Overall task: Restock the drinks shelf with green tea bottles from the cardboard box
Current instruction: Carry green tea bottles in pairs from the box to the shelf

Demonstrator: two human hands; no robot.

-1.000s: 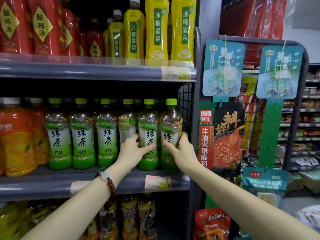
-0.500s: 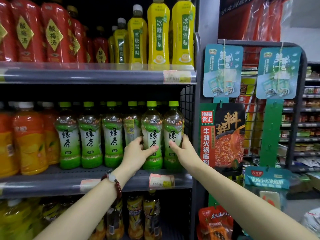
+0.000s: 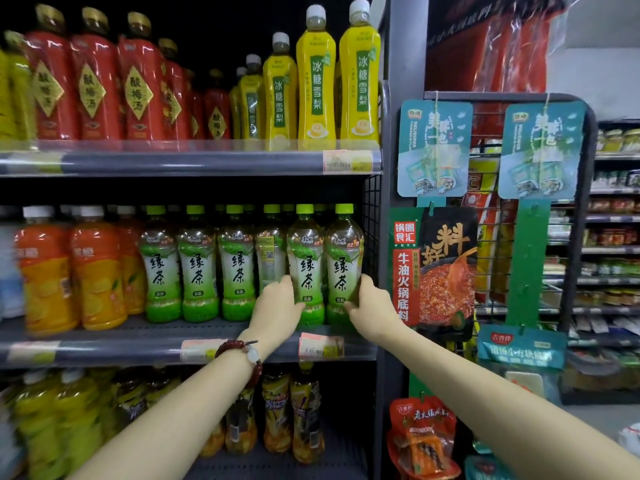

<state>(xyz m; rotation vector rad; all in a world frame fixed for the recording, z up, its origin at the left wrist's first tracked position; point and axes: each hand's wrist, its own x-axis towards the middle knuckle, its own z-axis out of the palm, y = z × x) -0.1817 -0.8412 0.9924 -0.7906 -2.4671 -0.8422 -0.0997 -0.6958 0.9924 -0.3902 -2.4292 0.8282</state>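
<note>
Several green tea bottles [image 3: 197, 268] with green caps stand in a row on the middle shelf [image 3: 104, 353]. My left hand [image 3: 275, 313] grips the low part of the second bottle from the right [image 3: 306, 251], fingers behind its left side and thumb on its front. The rightmost bottle [image 3: 343, 251] is held by my right hand [image 3: 374, 311], fingers round its right side by the wire mesh end panel. Both bottles stand upright on the shelf with labels facing me. The cardboard box is out of view.
Orange juice bottles [image 3: 45, 271] fill the left of the same shelf. Red and yellow bottles [image 3: 315, 81] stand on the shelf above, darker bottles [image 3: 304, 417] below. A grey upright [image 3: 391, 98] and a rack of hanging sauce packets [image 3: 436, 265] stand close on the right.
Both hands stay on the two right-hand bottles. The rightmost bottle's label has turned to face the front. The view has drifted so the shelf sits further right and lower.
</note>
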